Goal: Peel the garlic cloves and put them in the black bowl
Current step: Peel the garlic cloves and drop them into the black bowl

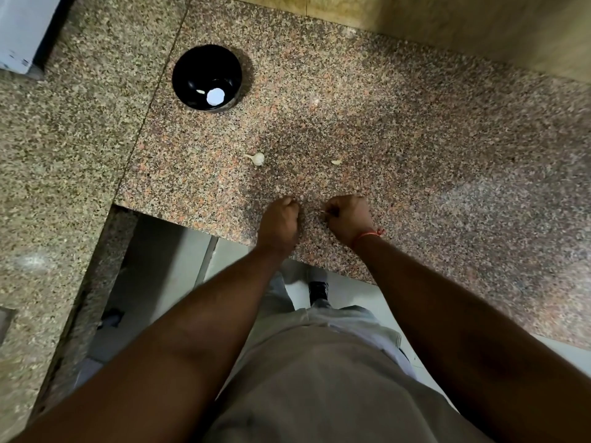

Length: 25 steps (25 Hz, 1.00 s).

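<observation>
Head view looks straight down on a speckled granite surface (399, 129) with both of the person's hands near its front edge. Left hand (279, 222) is curled into a loose fist, knuckles down on the stone; whether anything sits inside its grip I cannot tell. Right hand (348, 219) is curled too, and a pale sliver shows at its fingertips, so its grip seems to pinch a small piece of garlic, though it is too small to say whether clove or skin. A red thread (367, 234) circles that wrist.

Beyond the hands, a garlic clove (258, 158) with a thin tail lies alone on the stone, well apart from either grip. A smaller pale scrap (336, 161) lies to its right. Farther back and left stands the black bowl (192, 68), with one small pale piece (200, 91) inside beside a bright round reflection.
</observation>
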Each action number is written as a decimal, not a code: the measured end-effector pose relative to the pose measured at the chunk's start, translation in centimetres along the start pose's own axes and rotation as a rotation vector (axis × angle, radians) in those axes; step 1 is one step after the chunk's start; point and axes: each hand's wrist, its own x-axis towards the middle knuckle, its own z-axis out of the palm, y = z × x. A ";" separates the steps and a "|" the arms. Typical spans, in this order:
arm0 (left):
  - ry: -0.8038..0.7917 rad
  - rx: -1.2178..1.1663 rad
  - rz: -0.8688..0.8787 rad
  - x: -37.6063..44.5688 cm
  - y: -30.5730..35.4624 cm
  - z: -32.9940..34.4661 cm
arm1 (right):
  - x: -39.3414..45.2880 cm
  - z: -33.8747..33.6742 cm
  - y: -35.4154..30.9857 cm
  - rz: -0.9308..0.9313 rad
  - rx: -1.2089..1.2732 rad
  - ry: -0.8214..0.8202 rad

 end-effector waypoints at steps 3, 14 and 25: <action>-0.011 0.007 -0.069 -0.6 0.1 0.6 | -0.2 0.0 0.2 -0.019 -0.020 0.017; 0.137 -0.210 -0.227 -2.2 -1.5 0.5 | 0.3 0.8 -2.0 -0.225 -0.388 -0.056; 0.261 -0.296 -0.319 -0.9 -2.6 -0.4 | 1.1 -0.7 0.2 0.159 0.211 0.065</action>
